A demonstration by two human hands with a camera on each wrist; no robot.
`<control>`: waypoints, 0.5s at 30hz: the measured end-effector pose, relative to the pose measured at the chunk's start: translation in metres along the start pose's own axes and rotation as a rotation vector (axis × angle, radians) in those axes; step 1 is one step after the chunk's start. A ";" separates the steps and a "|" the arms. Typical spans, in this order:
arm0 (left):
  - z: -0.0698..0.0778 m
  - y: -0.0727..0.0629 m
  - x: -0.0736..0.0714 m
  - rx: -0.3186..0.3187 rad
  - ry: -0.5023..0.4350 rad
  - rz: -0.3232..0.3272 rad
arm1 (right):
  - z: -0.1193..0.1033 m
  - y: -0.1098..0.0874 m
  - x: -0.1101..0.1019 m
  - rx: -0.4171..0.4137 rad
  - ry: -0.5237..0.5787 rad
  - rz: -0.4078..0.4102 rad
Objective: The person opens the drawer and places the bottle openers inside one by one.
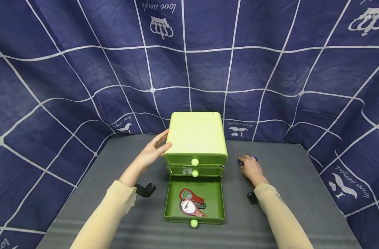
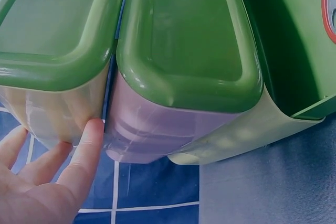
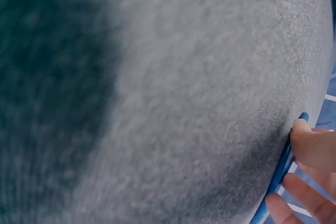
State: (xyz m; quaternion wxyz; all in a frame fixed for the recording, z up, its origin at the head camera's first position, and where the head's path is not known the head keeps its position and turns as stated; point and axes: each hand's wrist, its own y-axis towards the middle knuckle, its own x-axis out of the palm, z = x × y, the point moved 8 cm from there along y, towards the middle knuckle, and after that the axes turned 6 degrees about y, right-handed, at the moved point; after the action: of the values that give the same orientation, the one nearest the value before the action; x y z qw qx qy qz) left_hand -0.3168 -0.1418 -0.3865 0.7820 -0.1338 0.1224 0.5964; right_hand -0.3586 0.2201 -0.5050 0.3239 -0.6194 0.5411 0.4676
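A small drawer cabinet (image 1: 197, 133) with a pale yellow-green top and green drawer fronts stands mid-table. My left hand (image 1: 150, 152) touches its left side with extended fingers; in the left wrist view, the fingertips (image 2: 94, 129) rest against the top drawer's pale side wall. The bottom drawer (image 1: 212, 193) is pulled out and holds several flat, round-headed items with tapering handles, including a red one (image 1: 189, 207) with a white disc. To the cabinet's right, my right hand (image 1: 251, 169) pinches a thin blue object (image 3: 278, 174) low over the table; fingers hide much of it.
Grey cloth covers the table (image 1: 139, 221). Blue curtains (image 1: 205, 69) with white grid lines hang behind it and along both sides. The middle drawer (image 1: 180, 171) sits between the top drawer and the open one. Black wrist-camera mounts (image 1: 146, 190) show beside both sleeves.
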 end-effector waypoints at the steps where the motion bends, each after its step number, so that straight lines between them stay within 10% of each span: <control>1: 0.000 0.000 0.000 0.001 -0.001 0.000 | 0.001 0.000 0.000 0.006 -0.002 -0.002; 8: 0.000 0.000 0.000 0.002 -0.002 -0.003 | 0.015 -0.005 -0.009 0.128 0.025 0.010; 15: -0.001 0.000 0.000 0.001 0.011 -0.007 | 0.041 -0.022 -0.006 0.300 0.294 0.036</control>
State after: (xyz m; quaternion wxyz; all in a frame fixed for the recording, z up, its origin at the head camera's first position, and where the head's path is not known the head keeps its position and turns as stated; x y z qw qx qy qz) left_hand -0.3174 -0.1420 -0.3875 0.7835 -0.1373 0.1267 0.5926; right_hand -0.3463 0.2635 -0.5162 0.3217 -0.6157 0.6573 0.2922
